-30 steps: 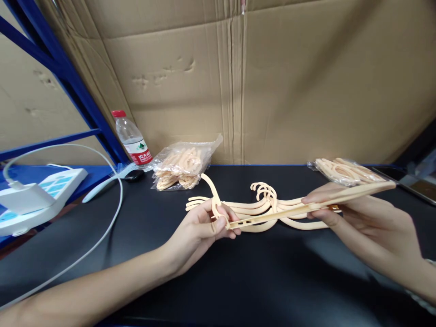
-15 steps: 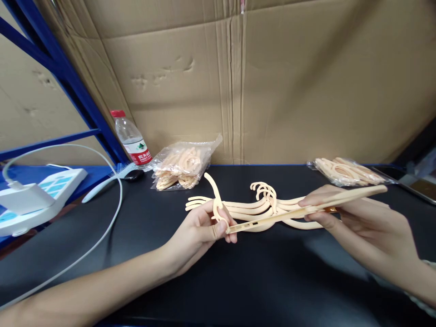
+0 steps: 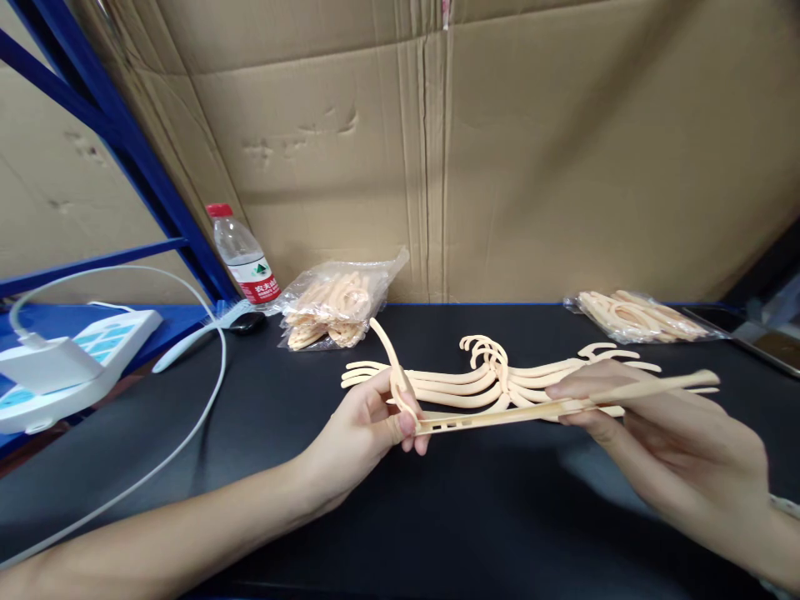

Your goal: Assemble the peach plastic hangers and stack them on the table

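Observation:
Both hands hold one peach plastic hanger (image 3: pixel 500 412) just above the black tabletop (image 3: pixel 437 517). My left hand (image 3: pixel 368 429) pinches the hook end, where the curved hook (image 3: pixel 391 358) sticks up. My right hand (image 3: pixel 662 433) grips the long flat arm of the hanger, which runs out past the fingers to the right. Behind the held hanger lies a stack of several finished hangers (image 3: pixel 493 375), hooks up.
A plastic bag of peach parts (image 3: pixel 334 304) lies at the back left, another bag of parts (image 3: pixel 637 315) at the back right. A water bottle (image 3: pixel 241 254) stands by the blue rack post. A white cable (image 3: pixel 187 433) and white device (image 3: pixel 62 367) sit at left. Cardboard wall behind.
The held hanger has dropped lower and levelled out; its right end came down, so the stacked hangers' right ends now show. Both hands keep their grip.

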`<action>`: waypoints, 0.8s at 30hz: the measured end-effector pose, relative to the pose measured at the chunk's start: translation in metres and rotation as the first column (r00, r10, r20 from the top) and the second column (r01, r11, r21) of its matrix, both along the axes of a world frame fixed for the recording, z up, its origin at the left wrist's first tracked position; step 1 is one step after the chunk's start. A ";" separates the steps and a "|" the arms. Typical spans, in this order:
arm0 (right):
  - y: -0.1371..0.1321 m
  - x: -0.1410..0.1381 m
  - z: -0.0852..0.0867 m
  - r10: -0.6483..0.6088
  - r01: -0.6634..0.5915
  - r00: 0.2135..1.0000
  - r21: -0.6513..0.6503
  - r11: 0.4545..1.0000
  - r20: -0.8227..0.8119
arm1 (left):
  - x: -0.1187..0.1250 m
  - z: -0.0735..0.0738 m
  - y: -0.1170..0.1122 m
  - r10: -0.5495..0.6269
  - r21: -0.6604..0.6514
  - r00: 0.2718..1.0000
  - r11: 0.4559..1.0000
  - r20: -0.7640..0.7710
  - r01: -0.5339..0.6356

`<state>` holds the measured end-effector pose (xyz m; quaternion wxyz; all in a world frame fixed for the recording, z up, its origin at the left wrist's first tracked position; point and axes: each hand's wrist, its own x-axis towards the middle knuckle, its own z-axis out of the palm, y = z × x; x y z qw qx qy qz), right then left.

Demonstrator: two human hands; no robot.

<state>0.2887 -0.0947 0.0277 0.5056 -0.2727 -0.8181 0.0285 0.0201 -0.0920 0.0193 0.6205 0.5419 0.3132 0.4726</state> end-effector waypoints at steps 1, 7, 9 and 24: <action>-0.001 -0.001 0.000 0.003 -0.003 1.000 0.005 1.000 -0.004 | 0.000 0.000 0.000 0.005 0.005 1.000 1.000 -0.009 -0.005; -0.008 -0.002 -0.002 -0.054 0.054 0.999 0.027 0.998 -0.005 | 0.001 0.000 -0.001 0.028 0.066 0.999 0.997 -0.028 -0.026; -0.009 -0.003 -0.001 -0.090 0.090 0.996 0.024 0.996 -0.015 | 0.001 0.000 -0.001 0.041 0.090 0.999 0.995 -0.031 -0.039; -0.008 -0.013 0.003 -0.154 0.036 0.948 -0.386 0.922 -0.279 | 0.001 -0.001 -0.001 0.118 0.053 0.993 0.992 0.012 -0.119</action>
